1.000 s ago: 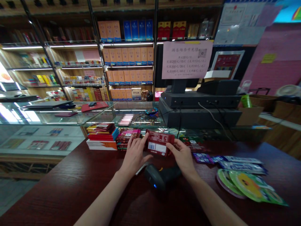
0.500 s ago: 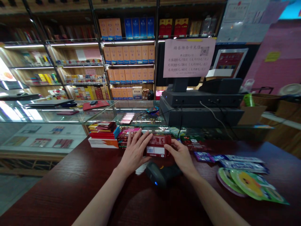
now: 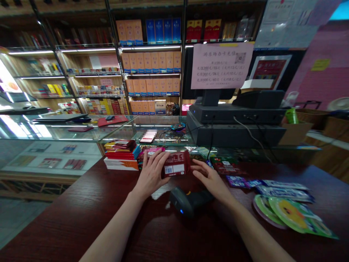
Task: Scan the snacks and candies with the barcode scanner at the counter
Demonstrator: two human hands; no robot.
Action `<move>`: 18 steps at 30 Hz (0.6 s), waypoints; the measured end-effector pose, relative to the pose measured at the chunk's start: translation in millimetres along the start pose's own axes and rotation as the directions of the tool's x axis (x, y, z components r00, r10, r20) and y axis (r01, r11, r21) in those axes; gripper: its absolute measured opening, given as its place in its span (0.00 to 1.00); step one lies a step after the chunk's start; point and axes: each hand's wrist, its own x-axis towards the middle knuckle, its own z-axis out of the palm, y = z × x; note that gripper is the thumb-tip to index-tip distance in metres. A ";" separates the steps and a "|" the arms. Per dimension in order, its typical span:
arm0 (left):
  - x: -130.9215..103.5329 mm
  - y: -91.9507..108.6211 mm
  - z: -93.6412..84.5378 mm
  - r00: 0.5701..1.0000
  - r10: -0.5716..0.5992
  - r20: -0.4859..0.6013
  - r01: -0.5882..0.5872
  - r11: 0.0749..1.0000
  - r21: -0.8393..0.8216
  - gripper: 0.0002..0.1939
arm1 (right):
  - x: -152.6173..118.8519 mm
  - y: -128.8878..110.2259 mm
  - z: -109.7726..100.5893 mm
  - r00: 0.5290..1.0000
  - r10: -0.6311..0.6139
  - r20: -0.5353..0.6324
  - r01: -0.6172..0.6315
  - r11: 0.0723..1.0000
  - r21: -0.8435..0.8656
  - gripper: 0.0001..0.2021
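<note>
My left hand is closed on a dark red snack packet, its fingers over the left end and thumb below. The packet's barcode and white label panel face me. At the packet's right end is my right hand, fingers apart and holding nothing; I cannot tell whether the fingertips touch the wrapper. Below both hands a black barcode scanner lies on the dark wooden counter, a blue light glowing on it. Behind my left hand sits a pile of colourful packets, partly hidden.
A stack of boxes and packets stands left. On the right lie blue and purple sticks and green round packs. A cash register and glass case stand behind, with a phone on the glass.
The dark red packet has moved slightly left and up with my left hand. My right hand has let go of its right end, and its fingers have opened.
</note>
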 end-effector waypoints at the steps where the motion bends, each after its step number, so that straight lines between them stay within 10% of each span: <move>1: -0.4 -2.4 -0.5 1.000 -0.008 -0.009 0.008 1.000 0.005 0.47 | -2.2 -1.1 -5.0 0.999 0.016 0.048 -0.014 0.999 -0.042 0.26; 8: -3.7 -13.7 -4.0 0.997 -0.040 -0.061 0.041 0.999 0.021 0.45 | -20.7 -9.6 -33.1 0.925 0.022 0.380 0.130 0.920 -0.369 0.37; 18: -5.5 -17.7 -6.5 0.988 -0.097 -0.118 0.104 0.993 0.057 0.45 | -27.8 -12.0 -11.0 0.864 0.139 0.483 0.219 0.761 -0.611 0.36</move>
